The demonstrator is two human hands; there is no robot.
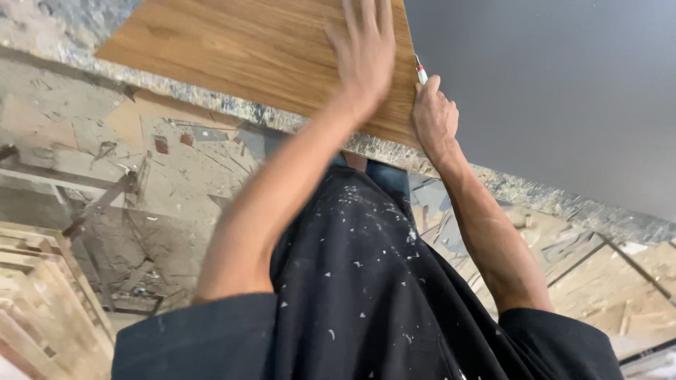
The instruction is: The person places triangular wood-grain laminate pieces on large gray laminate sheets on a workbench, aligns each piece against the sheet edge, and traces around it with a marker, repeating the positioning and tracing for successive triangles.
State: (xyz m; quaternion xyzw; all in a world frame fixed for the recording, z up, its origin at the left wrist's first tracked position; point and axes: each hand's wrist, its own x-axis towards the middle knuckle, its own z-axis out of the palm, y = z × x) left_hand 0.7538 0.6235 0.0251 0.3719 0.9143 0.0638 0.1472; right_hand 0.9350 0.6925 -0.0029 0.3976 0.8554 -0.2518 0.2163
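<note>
A brown wood-grain board [239, 49] lies on a large grey sheet [556, 91], its near end over the sheet's speckled edge. My left hand [365, 53] presses flat on the board near its right edge, fingers spread. My right hand [433, 112] grips a small pen-like tool with a red-and-white tip [420, 72], held against the board's right edge. My dark, paint-flecked shirt fills the lower middle.
The grey sheet's speckled chipboard edge [296, 121] runs diagonally across the view. Below it, the floor [169, 183] is covered with wood scraps and offcuts. Pale timber pieces [42, 302] are stacked at lower left, more boards [620, 281] at lower right.
</note>
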